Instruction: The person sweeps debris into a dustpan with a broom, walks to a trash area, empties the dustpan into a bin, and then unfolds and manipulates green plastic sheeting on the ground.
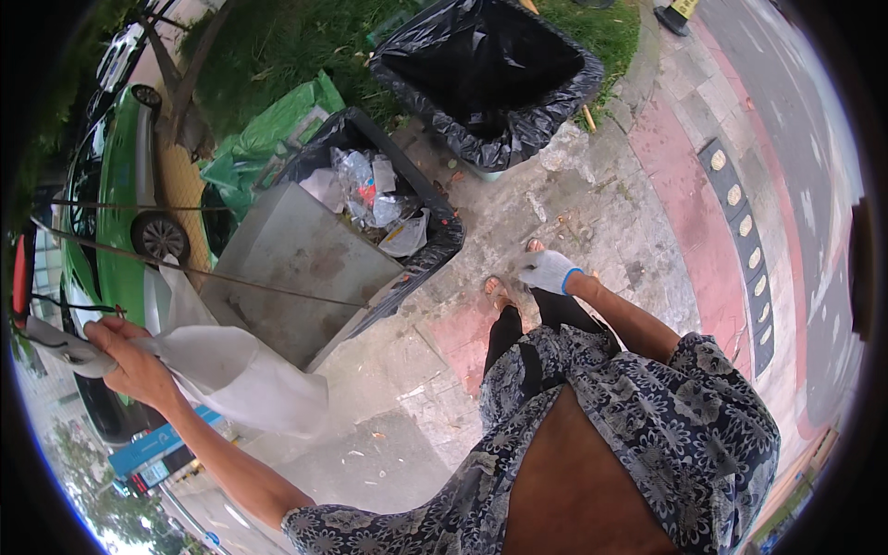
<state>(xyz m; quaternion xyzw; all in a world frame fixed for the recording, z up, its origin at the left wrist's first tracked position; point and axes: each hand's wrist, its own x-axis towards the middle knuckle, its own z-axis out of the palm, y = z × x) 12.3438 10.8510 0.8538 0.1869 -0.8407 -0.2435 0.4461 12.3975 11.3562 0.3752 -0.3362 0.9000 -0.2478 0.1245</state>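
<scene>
My left hand [135, 364] is bare and raised at the far left, closed around a grey handle-like piece [66, 347] and a bunched white bag or cloth [243, 374] that hangs toward me. My right hand [548, 270], in a white knit glove with a blue cuff, hangs above my feet; its fingertips are blurred, and I cannot tell whether it holds anything. Ahead of me stands a bin [454, 232] lined with a black bag, with plastic waste [368, 191] inside and a grey lid or panel [305, 270] beside it. Beyond it, a second bin [590, 76] has a black liner with a dark, open interior.
Green plastic sheeting [267, 135] lies behind the nearer bin. A green car [114, 187] is parked at the left. Paving surrounds my sandalled feet, with a dark strip [746, 250] bearing pale round spots toward the road at right. A cone [673, 17] stands at the top right.
</scene>
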